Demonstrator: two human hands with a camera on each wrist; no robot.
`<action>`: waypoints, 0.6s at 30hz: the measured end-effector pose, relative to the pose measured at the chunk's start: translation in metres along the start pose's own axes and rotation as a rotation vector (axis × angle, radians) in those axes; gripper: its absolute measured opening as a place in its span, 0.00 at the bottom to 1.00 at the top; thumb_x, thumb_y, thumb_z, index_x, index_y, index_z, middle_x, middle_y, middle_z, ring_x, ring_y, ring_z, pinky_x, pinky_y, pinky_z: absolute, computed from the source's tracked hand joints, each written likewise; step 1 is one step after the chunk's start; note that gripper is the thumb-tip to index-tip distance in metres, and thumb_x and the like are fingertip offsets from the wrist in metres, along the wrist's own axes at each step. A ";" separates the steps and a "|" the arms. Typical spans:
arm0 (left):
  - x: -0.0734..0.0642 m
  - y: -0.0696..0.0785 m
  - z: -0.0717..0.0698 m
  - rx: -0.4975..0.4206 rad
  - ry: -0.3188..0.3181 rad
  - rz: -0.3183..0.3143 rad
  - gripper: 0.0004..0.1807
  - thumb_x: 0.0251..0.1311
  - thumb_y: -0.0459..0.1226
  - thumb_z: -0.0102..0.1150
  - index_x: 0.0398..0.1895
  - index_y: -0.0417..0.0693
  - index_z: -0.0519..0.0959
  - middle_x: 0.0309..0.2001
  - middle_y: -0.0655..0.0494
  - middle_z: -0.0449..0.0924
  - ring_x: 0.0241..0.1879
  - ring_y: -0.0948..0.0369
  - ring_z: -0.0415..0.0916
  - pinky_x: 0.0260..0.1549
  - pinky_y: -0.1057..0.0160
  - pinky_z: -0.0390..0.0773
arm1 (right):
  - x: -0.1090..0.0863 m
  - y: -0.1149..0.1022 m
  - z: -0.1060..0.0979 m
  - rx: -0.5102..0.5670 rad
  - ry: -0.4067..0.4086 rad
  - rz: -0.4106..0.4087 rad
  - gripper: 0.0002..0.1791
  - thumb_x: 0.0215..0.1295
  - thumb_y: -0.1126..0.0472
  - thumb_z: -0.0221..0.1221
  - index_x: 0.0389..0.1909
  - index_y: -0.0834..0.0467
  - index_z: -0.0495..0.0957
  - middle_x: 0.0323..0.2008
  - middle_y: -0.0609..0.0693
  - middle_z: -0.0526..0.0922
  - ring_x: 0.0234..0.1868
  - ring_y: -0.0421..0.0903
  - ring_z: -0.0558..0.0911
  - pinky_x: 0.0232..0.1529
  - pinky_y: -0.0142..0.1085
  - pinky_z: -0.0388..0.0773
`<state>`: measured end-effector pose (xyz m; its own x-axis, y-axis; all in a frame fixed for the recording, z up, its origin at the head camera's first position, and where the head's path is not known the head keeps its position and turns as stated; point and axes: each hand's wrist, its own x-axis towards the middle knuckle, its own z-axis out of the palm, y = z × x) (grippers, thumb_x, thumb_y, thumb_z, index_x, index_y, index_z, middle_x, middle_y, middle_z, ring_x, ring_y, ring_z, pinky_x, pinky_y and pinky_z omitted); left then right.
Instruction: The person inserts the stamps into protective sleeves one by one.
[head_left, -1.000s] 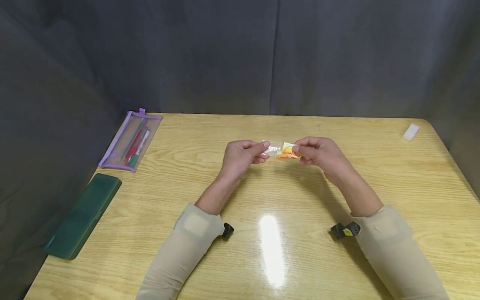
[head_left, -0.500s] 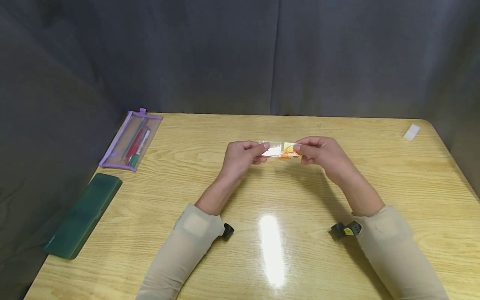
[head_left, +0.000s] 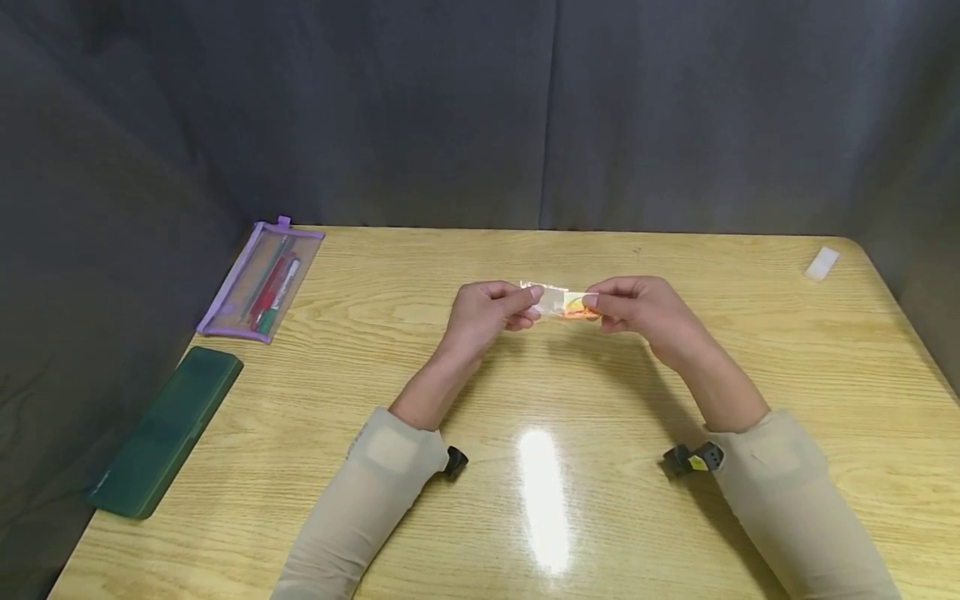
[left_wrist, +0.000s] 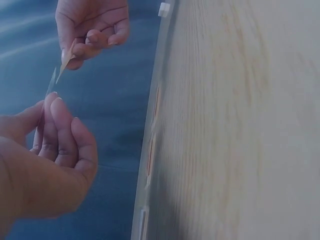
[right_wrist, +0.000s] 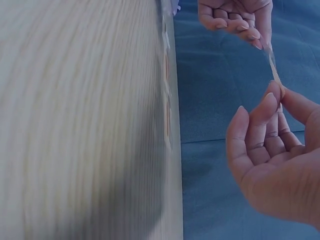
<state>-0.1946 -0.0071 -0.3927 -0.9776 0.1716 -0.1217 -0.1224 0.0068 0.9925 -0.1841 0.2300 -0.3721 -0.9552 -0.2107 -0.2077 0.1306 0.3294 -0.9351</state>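
Note:
Above the table in the head view, a clear plastic wrapper point(head_left: 553, 302) with a yellow-and-orange printed end point(head_left: 576, 306) is stretched between my two hands. My left hand point(head_left: 486, 312) pinches the clear end between thumb and fingers. On the other side, my right hand point(head_left: 643, 310) pinches the printed end, thumb on top. Seen edge-on in the left wrist view, the clear film point(left_wrist: 51, 82) is thin and flat beside the orange printed piece point(left_wrist: 66, 61). I cannot tell whether the two parts are joined.
A purple-edged mesh pencil pouch point(head_left: 234, 283) with pens inside lies at the back left. Nearer on the left edge is a dark green pencil case point(head_left: 168, 433). A small white block point(head_left: 822, 263) lies at the back right. Dark curtains point(head_left: 420, 117) surround the wooden table point(head_left: 360, 367).
The wrapper has tilted slightly, so the glare on its clear part came and faded. Both hands keep their pinch in nearly the same place.

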 end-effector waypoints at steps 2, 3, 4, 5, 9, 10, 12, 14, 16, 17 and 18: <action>0.000 0.000 0.000 0.006 -0.014 -0.003 0.15 0.63 0.42 0.70 0.35 0.37 0.87 0.24 0.56 0.86 0.24 0.65 0.84 0.49 0.42 0.85 | 0.000 0.000 0.000 0.000 -0.006 -0.007 0.19 0.73 0.56 0.60 0.53 0.68 0.79 0.33 0.38 0.85 0.35 0.40 0.82 0.43 0.31 0.84; 0.000 0.000 0.000 0.008 -0.018 -0.004 0.15 0.63 0.43 0.70 0.34 0.37 0.87 0.23 0.57 0.86 0.24 0.65 0.83 0.49 0.42 0.85 | 0.000 0.000 0.000 0.005 -0.006 -0.009 0.19 0.73 0.56 0.60 0.53 0.68 0.79 0.34 0.38 0.84 0.35 0.40 0.82 0.43 0.31 0.85; 0.000 0.000 0.000 0.002 -0.020 -0.007 0.15 0.63 0.43 0.70 0.34 0.37 0.87 0.23 0.57 0.86 0.24 0.64 0.84 0.50 0.42 0.85 | 0.000 0.000 0.001 0.011 -0.006 -0.011 0.19 0.73 0.56 0.60 0.53 0.68 0.79 0.34 0.38 0.84 0.36 0.40 0.82 0.44 0.31 0.85; 0.000 0.000 0.000 -0.002 -0.023 -0.007 0.14 0.63 0.43 0.70 0.34 0.37 0.86 0.24 0.57 0.86 0.25 0.64 0.84 0.50 0.42 0.85 | 0.000 0.000 0.001 0.018 -0.005 -0.014 0.18 0.74 0.56 0.59 0.53 0.68 0.79 0.35 0.39 0.84 0.35 0.40 0.82 0.44 0.32 0.85; 0.001 0.001 -0.001 -0.013 -0.023 -0.002 0.12 0.65 0.40 0.68 0.37 0.37 0.87 0.28 0.54 0.88 0.27 0.65 0.85 0.46 0.51 0.88 | -0.001 -0.001 0.001 0.046 0.004 -0.015 0.18 0.74 0.58 0.59 0.53 0.69 0.78 0.36 0.38 0.84 0.34 0.37 0.82 0.45 0.33 0.86; 0.001 0.001 -0.001 -0.015 -0.024 -0.001 0.12 0.65 0.39 0.68 0.39 0.36 0.87 0.30 0.53 0.89 0.27 0.65 0.85 0.44 0.53 0.88 | -0.001 -0.001 0.001 0.048 0.005 -0.013 0.19 0.74 0.58 0.59 0.54 0.70 0.78 0.36 0.38 0.84 0.34 0.37 0.82 0.45 0.33 0.86; 0.002 0.001 -0.001 -0.013 -0.025 -0.001 0.11 0.65 0.38 0.67 0.41 0.36 0.87 0.32 0.51 0.89 0.27 0.66 0.86 0.40 0.60 0.88 | 0.000 -0.001 0.001 0.050 0.007 -0.008 0.19 0.74 0.58 0.59 0.54 0.70 0.78 0.35 0.37 0.84 0.34 0.36 0.82 0.44 0.32 0.86; 0.002 0.001 0.000 -0.016 -0.029 -0.007 0.11 0.65 0.37 0.67 0.42 0.35 0.87 0.34 0.49 0.89 0.27 0.67 0.85 0.37 0.64 0.87 | 0.000 -0.001 0.001 0.048 0.006 -0.004 0.19 0.74 0.58 0.59 0.54 0.70 0.78 0.34 0.37 0.84 0.33 0.37 0.82 0.44 0.32 0.85; 0.003 0.001 0.000 -0.021 -0.033 -0.015 0.12 0.65 0.36 0.67 0.43 0.35 0.86 0.35 0.47 0.90 0.27 0.67 0.85 0.37 0.64 0.87 | 0.000 -0.001 0.001 0.048 0.006 -0.001 0.18 0.74 0.58 0.59 0.53 0.70 0.78 0.33 0.37 0.83 0.33 0.38 0.82 0.44 0.31 0.85; 0.003 0.000 0.001 -0.019 -0.034 -0.020 0.12 0.65 0.36 0.67 0.44 0.35 0.86 0.35 0.47 0.90 0.27 0.67 0.85 0.37 0.64 0.87 | 0.000 -0.001 0.001 0.048 0.007 0.001 0.18 0.74 0.58 0.59 0.53 0.70 0.78 0.32 0.37 0.83 0.33 0.38 0.82 0.43 0.32 0.85; 0.004 0.000 0.001 -0.018 -0.035 -0.024 0.12 0.65 0.36 0.67 0.44 0.35 0.86 0.36 0.47 0.90 0.27 0.67 0.85 0.38 0.64 0.87 | 0.000 -0.001 0.001 0.046 0.007 0.002 0.18 0.74 0.58 0.59 0.52 0.70 0.78 0.31 0.37 0.83 0.33 0.38 0.82 0.43 0.32 0.85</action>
<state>-0.1979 -0.0057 -0.3930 -0.9679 0.2057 -0.1447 -0.1491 -0.0061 0.9888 -0.1843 0.2285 -0.3717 -0.9569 -0.2031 -0.2077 0.1446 0.2869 -0.9470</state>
